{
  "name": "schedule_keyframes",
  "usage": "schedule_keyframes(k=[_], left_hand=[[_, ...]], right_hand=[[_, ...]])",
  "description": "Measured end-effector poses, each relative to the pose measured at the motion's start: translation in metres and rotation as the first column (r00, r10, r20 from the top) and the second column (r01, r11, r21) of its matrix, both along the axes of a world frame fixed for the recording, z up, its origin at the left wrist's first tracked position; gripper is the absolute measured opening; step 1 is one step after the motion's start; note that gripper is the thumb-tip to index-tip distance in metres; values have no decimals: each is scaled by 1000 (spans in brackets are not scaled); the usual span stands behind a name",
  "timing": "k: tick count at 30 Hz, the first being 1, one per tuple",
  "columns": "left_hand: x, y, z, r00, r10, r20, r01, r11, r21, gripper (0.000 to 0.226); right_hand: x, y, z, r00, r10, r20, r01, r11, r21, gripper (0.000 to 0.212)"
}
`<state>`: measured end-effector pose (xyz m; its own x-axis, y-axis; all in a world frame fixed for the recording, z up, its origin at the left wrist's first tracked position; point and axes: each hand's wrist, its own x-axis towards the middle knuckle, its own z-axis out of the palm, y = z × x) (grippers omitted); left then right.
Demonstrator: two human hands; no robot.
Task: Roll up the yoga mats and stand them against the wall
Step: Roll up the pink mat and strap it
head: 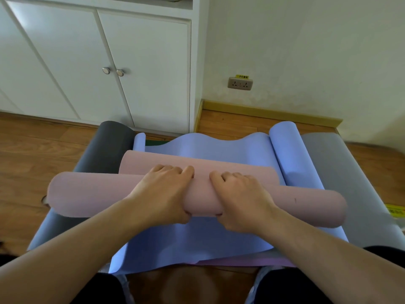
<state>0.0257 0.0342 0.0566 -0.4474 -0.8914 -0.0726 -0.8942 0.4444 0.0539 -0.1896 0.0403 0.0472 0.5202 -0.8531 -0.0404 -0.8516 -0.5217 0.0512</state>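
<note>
Pink mat [306, 205]: partly rolled, roll lying crosswise over the other mats on the floor; unrolled remainder runs away from the person toward the wall, far edge curled up.
Left hand [162, 194]: on the middle of the pink roll, fingers curled over its top, thumb tucked under the near side; grip grasping the pink mat.
Right hand [241, 198]: just beside the left hand on the same roll, fingers curled over the top, thumb under the near side; grip grasping the pink mat.
Hands, relation: close together at the roll's centre, not touching each other.
Blue mat [208, 242]: spread flat beneath the pink roll, far edge wavy, right side curled up into a loose tube.
Dark grey mat [105, 145]: at left under the blue one, far end curled upward near the cabinet.
Light grey mat [346, 172]: at right, lying flat beside the blue curl.
Floor [26, 167]: wood, carries all the mats.
Cabinet [87, 62]: white, two doors with round metal knobs, behind the mats at left.
Wall [317, 51]: pale, with a socket [240, 83] low down and a yellow skirting strip at its foot.
Mats standing at wall: none yet.
</note>
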Motion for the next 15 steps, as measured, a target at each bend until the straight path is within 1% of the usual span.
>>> schedule_keyframes(k=[3, 5, 7, 9, 10, 12, 15], left_hand=[[-6, 3, -16, 995, -14, 96, 25, 993, -119, 74], [-7, 0, -18, 996, -11, 90, 24, 990, -138, 72], [-5, -3, -14, 1000, -16, 18, 17, 994, -110, 71], [-2, -4, -4, 998, 19, -60, -20, 1000, -23, 71], [0, -4, 0, 996, 31, -80, -29, 999, 19, 72], [1, -3, 7, 997, 26, -68, -22, 998, 62, 75], [0, 1, 7, 1000, -6, -15, 6, 1000, 11, 81]], right_hand=[[-1, -4, 3, 999, -24, 26, 24, 1000, 9, 54], [-1, -3, 2, 998, -24, 55, 24, 1000, 1, 57], [0, -2, 1, 998, -18, 57, 18, 1000, -8, 70], [0, 0, 0, 1000, -8, 13, 8, 1000, -25, 83], [0, 0, 0, 1000, -4, -2, 4, 1000, -29, 83], [1, 1, -1, 1000, 2, 5, -2, 1000, -14, 72], [0, -3, 3, 1000, -4, 25, 4, 1000, -9, 57]])
